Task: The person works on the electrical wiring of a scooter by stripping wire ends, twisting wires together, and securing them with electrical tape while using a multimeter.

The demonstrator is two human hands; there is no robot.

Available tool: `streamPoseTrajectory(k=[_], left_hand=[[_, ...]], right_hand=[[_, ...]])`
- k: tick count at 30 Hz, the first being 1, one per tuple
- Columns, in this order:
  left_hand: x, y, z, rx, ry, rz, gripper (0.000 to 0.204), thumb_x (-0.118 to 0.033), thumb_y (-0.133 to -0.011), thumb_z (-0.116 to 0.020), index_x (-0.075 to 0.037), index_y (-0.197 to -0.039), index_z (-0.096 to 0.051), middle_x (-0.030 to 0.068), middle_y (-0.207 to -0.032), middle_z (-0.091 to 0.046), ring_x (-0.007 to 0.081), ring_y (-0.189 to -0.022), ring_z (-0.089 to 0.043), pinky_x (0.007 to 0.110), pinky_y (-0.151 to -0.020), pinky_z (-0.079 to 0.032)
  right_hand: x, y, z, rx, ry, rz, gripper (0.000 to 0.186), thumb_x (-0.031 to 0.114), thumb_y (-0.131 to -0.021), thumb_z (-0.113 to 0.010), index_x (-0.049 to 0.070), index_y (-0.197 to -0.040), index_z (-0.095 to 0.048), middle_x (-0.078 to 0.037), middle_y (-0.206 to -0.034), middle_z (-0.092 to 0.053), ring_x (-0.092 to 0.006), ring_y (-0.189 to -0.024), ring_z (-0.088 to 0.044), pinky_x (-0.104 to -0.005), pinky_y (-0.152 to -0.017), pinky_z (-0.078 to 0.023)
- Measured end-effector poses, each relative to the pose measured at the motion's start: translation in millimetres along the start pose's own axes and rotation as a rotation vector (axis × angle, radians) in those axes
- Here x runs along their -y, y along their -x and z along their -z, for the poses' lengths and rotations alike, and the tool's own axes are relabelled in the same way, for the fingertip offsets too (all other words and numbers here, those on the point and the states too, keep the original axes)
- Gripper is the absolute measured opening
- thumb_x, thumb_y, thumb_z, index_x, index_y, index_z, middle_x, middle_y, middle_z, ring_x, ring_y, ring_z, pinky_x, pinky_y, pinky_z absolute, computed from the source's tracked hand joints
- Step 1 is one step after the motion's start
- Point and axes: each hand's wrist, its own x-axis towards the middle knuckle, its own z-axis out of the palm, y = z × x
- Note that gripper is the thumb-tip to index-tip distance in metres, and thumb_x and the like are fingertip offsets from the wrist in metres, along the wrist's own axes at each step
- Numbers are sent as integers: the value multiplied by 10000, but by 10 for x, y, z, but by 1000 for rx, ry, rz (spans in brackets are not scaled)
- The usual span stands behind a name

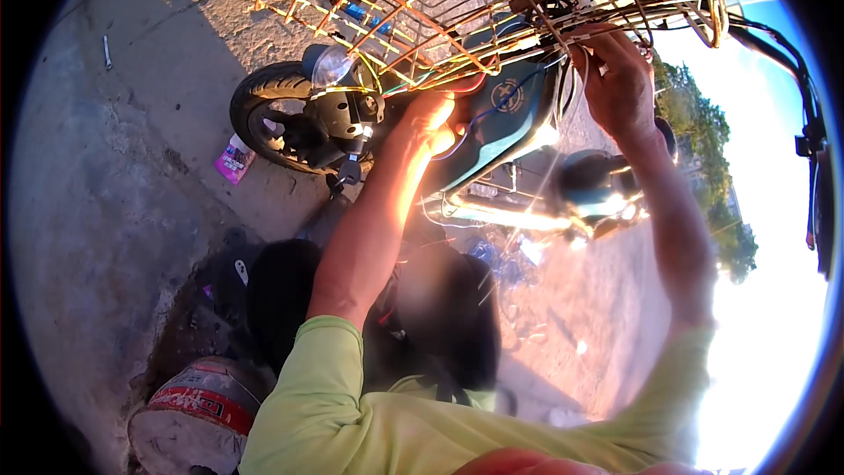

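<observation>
Hands at wire basket, scooter wiring

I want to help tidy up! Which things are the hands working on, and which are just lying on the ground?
Being worked on:
left hand on the scooter's teal front panel
right hand at the wires under the wire basket

Just lying about:
pink packet
small metal bolt

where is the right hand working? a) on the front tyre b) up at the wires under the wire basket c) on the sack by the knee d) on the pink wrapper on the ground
b: the right hand is raised to the thin wires hanging just under the wire basket, far from the front tyre and the pink wrapper.
</observation>
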Motion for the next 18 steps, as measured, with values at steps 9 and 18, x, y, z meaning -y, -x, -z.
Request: streamPoseTrajectory(k=[9, 18], left_hand=[[10, 3, -37, 53, 5, -28, 514, -266, -821, -815, -148, -1280, -616, 46, -1149, -698, 225, -1058, -665, 422, -925, -562], [1, -8, -11, 35, 30, -32, 398, -211, -784, -834, -146, -1155, -707, -32, -1031, -728, 102, -685, -636, 245, -377, -362]], right_hand=[[-8, 91, -82, 28, -394, -523, 112, 77, -953, -662, -1, -1034, -659, -50, -844, -696, -99, -743, -646, -250, -667, -520], [14, 42, -59, 86, -182, -384, 97, 79, -911, -684, 16, -984, -673, -123, -857, -708, -224, -766, -696, -329, -689, -525]])
